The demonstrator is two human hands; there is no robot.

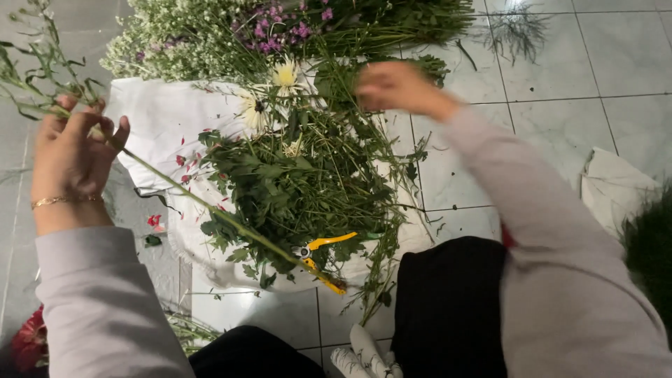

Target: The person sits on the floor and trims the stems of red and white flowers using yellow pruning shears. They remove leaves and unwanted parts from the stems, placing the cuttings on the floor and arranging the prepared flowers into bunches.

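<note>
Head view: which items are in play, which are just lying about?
In play:
- left hand gripping a long green stem
- right hand, blurred, over the pile of cut greenery
- white daisy-like flowers

Lying about:
- yellow-handled pruning shears
- white cloth
- purple flowers
- red petals
- crumpled paper

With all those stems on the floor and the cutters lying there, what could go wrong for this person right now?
The yellow-handled pruning shears lie half buried in the heap of cut greenery, so a reaching hand might meet the blades. The right hand is blurred mid-reach over the white daisy-like flowers and could crush them. The long stem in the left hand might snag.
</note>
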